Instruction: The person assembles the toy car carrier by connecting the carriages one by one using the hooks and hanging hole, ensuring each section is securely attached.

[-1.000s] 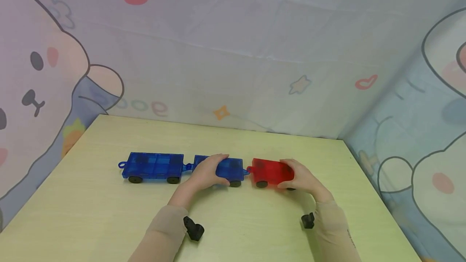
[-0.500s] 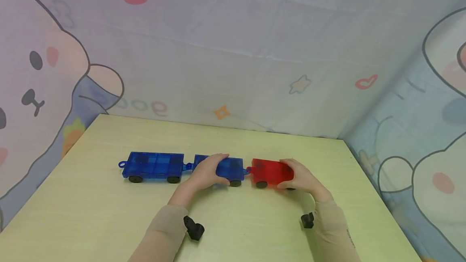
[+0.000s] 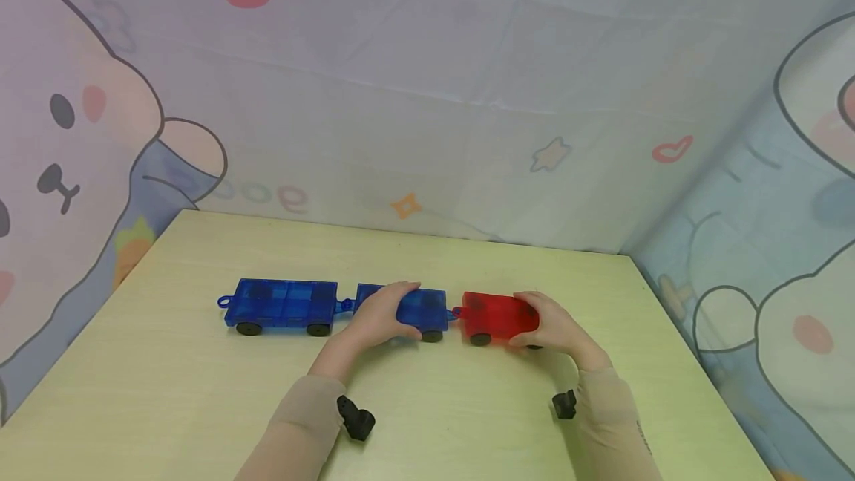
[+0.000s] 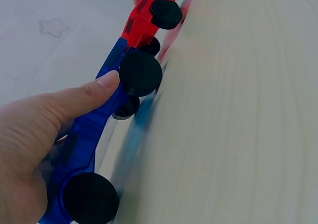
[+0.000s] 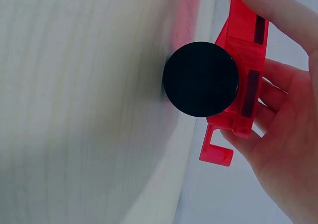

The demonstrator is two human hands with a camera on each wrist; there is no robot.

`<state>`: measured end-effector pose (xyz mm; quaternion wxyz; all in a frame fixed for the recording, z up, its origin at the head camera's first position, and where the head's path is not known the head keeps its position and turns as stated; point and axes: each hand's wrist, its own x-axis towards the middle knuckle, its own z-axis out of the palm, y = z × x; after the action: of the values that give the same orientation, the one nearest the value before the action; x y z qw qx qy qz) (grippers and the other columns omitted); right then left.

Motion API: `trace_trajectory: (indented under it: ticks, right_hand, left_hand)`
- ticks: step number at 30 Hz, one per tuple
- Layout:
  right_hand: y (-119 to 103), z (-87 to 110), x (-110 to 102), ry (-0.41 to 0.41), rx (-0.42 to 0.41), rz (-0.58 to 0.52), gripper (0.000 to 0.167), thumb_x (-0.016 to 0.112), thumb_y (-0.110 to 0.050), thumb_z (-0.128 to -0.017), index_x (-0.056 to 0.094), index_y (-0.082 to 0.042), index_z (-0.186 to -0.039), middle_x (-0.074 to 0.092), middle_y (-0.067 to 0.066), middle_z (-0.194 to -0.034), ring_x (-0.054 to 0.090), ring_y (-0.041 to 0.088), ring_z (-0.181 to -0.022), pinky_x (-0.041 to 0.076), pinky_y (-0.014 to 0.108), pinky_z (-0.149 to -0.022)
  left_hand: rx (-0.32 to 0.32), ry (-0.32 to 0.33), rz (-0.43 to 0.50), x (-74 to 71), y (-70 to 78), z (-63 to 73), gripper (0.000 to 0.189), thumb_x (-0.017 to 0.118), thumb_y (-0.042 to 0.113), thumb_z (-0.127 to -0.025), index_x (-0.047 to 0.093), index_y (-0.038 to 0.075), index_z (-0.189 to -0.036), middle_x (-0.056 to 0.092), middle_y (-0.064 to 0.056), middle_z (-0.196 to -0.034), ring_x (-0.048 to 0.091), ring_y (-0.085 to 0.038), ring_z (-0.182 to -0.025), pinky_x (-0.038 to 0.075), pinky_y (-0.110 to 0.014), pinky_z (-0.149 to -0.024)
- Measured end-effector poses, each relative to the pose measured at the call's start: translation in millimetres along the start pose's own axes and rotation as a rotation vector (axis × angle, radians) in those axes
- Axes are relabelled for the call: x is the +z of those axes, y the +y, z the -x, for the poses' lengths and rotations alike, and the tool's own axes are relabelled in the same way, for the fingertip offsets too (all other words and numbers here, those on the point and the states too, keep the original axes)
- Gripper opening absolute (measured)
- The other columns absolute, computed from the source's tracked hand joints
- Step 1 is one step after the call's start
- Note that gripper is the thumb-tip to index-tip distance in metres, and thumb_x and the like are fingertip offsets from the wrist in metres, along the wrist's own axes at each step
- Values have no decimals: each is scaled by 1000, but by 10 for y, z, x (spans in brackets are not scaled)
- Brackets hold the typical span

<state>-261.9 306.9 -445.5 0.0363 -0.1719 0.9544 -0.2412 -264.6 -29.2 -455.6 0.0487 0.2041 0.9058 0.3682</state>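
Three flat toy train cars with black wheels stand in a row in the head view. My left hand [image 3: 378,318] grips the middle blue train car [image 3: 426,309] across its top, thumb on the near side. With my right hand [image 3: 556,326] I hold the red train car [image 3: 493,315] by its right end. Its free red hook [image 5: 216,154] shows in the right wrist view. The red car's left coupling meets the middle car's right one. A longer blue train car [image 3: 283,303] is joined at the left, untouched. My palms hide parts of both held cars.
The cars stand on a pale wooden table [image 3: 200,392]. Behind it hangs a printed cloth [image 3: 427,95] with cartoon animals, which also covers the sides. Small black devices [image 3: 357,420] sit at my wrists.
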Motion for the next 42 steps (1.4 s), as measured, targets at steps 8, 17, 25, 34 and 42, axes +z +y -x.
trace_trajectory:
  ticks: [8, 17, 25, 34, 42]
  right_hand:
    - [-10, 8, 2, -7, 21, 4, 84, 83, -33, -74, 47, 5, -140, 50, 24, -141, 46, 43, -130, 40, 58, -108]
    - [-5, -2, -14, -12, 26, 3, 84, 84, -31, -73, 47, 5, -140, 49, 26, -142, 40, 47, -134, 37, 60, -109]
    - [14, -13, 0, -10, 11, 8, 85, 84, -33, -73, 48, 5, -140, 51, 24, -140, 47, 42, -129, 42, 57, -106]
    - [19, -28, 18, -15, 2, -10, 87, 85, -32, -72, 46, 6, -140, 51, 23, -140, 48, 40, -126, 44, 56, -103]
    - [-18, -6, 10, -15, -3, -1, 87, 83, -31, -73, 44, 6, -142, 47, 24, -143, 44, 42, -130, 42, 58, -105]
  left_hand:
    - [-2, -6, -6, 7, -15, -13, 88, 86, 30, -74, 43, 14, -149, 41, -13, -154, 36, -34, -143, 32, -54, -116]
    - [-3, -3, -13, 7, -7, -16, 88, 86, 30, -74, 43, 15, -149, 42, -12, -153, 37, -33, -143, 33, -53, -115]
    - [-5, -8, -29, -10, 15, -7, 88, 86, 30, -74, 43, 15, -149, 41, -13, -154, 37, -34, -142, 33, -54, -115]
    - [2, -27, -45, -13, 21, -31, 87, 85, 28, -75, 42, 12, -149, 40, -14, -154, 36, -33, -143, 33, -52, -116]
    - [40, -50, -138, -21, 54, -32, 87, 83, 33, -78, 40, 9, -149, 36, -16, -156, 29, -35, -146, 29, -55, -117]
